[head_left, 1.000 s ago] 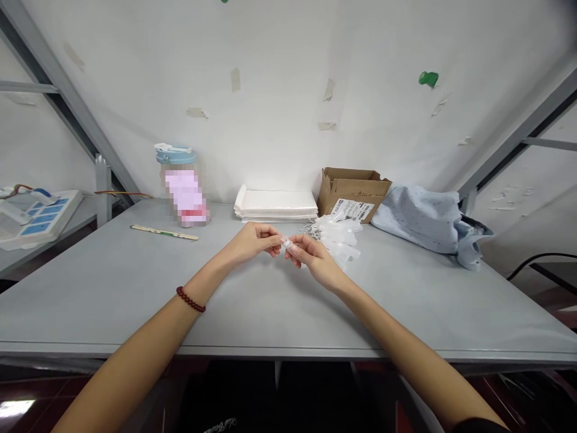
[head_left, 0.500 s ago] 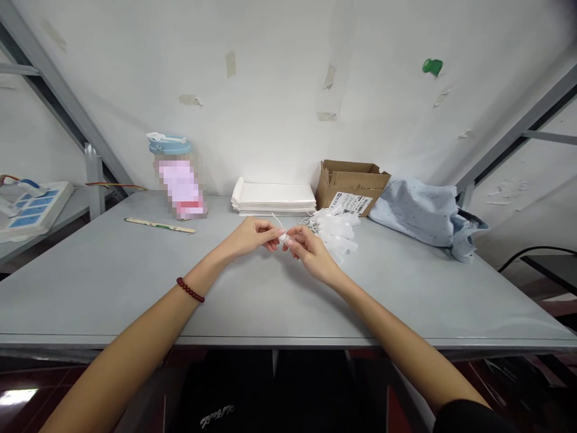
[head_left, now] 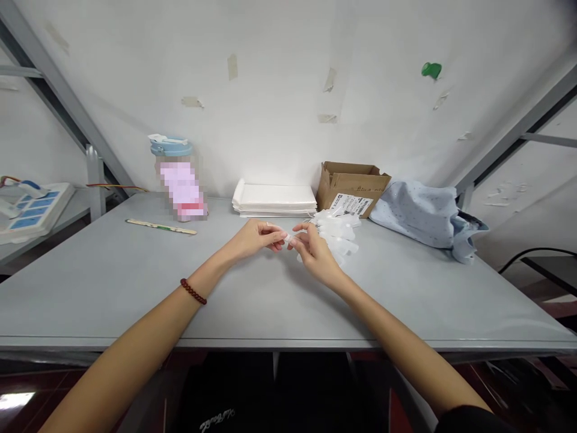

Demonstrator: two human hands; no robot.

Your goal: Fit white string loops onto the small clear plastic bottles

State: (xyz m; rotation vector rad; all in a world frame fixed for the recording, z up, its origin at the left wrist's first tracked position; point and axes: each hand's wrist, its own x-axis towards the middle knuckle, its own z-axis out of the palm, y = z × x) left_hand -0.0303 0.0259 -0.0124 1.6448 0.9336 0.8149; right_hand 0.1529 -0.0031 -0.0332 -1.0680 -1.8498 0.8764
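My left hand [head_left: 255, 238] and my right hand [head_left: 313, 251] meet above the middle of the grey table [head_left: 135, 282]. Both pinch one small white piece [head_left: 288, 239] between their fingertips, fingers closed. A red bead bracelet sits on my left wrist. Just behind my right hand lies a heap of small white plastic pieces with thin cords [head_left: 338, 231].
At the back stand a blue-lidded bottle [head_left: 177, 178], a stack of white sheets [head_left: 274, 199], an open cardboard box [head_left: 351, 187] and a light blue cloth [head_left: 424, 215]. A thin wooden stick [head_left: 161, 227] lies at the left. A device with blue panels [head_left: 31, 210] rests on the neighbouring table.
My hands stay together on the small white piece with only slight finger shifts. The view has tilted a little.
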